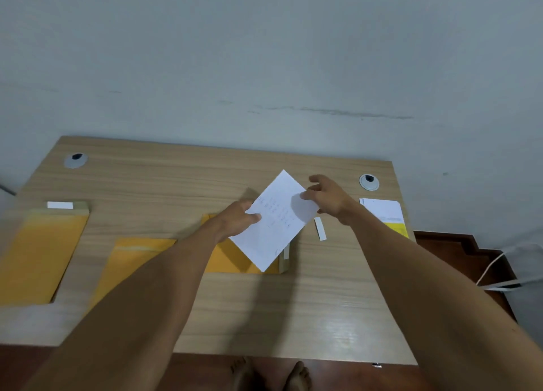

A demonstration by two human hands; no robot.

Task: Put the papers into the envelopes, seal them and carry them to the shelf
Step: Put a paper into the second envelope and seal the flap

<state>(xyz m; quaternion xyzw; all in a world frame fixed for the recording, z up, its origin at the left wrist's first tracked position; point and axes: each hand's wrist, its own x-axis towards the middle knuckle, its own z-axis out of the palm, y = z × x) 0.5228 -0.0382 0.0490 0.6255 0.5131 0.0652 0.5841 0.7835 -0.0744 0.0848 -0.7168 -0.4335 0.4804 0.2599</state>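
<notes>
Wood-grain tabletop [323, 302] vs. grey wall. White paper sheet [276, 223] held tilted just above center envelope [232, 258]. Left hand [235, 220] pinches sheet's left edge, thumb on top; right hand [326, 198] pinches its right corner, other fingers spread. Two more yellow envelopes [38, 252] lie at left, paper stack [385, 211] at right, peel strip [320, 229] beside sheet.

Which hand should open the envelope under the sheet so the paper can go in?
Probably the left hand: it sits directly over the middle envelope. The right hand pinches the paper farther away.
</notes>
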